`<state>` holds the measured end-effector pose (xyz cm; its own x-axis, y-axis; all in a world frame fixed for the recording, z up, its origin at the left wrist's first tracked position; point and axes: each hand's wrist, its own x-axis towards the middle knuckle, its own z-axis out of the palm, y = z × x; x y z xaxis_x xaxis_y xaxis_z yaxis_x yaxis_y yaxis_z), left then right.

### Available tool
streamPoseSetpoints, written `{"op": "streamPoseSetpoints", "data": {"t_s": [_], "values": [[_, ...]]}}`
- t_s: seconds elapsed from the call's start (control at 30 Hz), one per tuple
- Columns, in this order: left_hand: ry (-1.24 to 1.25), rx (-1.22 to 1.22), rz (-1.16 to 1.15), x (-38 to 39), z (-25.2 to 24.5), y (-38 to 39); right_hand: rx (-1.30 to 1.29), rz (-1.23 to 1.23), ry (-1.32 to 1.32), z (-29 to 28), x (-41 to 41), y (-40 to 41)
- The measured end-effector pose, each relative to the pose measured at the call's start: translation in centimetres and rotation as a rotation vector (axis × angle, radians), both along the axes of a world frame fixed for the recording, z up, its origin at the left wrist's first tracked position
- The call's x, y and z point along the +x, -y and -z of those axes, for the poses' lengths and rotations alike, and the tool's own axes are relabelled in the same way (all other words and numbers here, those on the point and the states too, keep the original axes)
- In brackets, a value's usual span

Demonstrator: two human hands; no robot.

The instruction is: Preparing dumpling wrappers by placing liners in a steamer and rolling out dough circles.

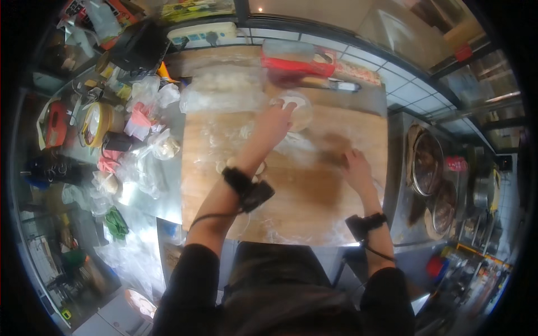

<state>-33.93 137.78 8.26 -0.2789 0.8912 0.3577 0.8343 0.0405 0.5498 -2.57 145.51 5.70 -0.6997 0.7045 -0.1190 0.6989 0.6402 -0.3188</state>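
Observation:
My left hand reaches to the back of a floured wooden board, its fingers in a round clear container with white powder, probably flour. Whether the fingers pinch any powder is not plain. My right hand is over the right part of the board, blurred, its fingers partly bent; what it may hold cannot be made out. Small pale pieces, probably dough, lie partly hidden under my left forearm. White powder is scattered between my hands. Both wrists wear black strapped devices.
A plastic-covered pale batch lies at the back left. Behind the board are a red box and a marker-like object. Plastic bags and a yellow tub crowd the left counter. Round metal-rimmed pans stand right.

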Motion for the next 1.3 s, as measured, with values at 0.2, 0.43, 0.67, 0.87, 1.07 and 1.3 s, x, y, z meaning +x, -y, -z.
{"op": "streamPoseSetpoints", "data": {"t_s": [0.2,0.43,0.67,0.87,1.07,1.3], "values": [[-0.104,-0.419,0.123,-0.3,3.4,-3.9,-0.073,0.155,-0.070,-0.3,1.3,0.5],[0.549,-0.355,0.229,5.5,-3.6,5.4,-0.087,0.239,-0.227,-1.5,4.7,2.2],[0.028,-0.108,-0.343,4.1,1.0,18.8,-0.072,-0.011,-0.261,-2.7,-0.5,8.2],[0.231,-0.399,-0.391,5.3,3.2,23.1,-0.088,-0.299,-0.223,-0.2,-2.3,15.6],[0.310,-0.435,-0.382,5.5,5.5,20.7,0.021,-0.037,-0.200,0.7,2.3,14.2],[0.442,-0.303,-0.292,5.6,4.9,20.4,0.029,-0.036,-0.115,1.0,2.5,16.5]]}}
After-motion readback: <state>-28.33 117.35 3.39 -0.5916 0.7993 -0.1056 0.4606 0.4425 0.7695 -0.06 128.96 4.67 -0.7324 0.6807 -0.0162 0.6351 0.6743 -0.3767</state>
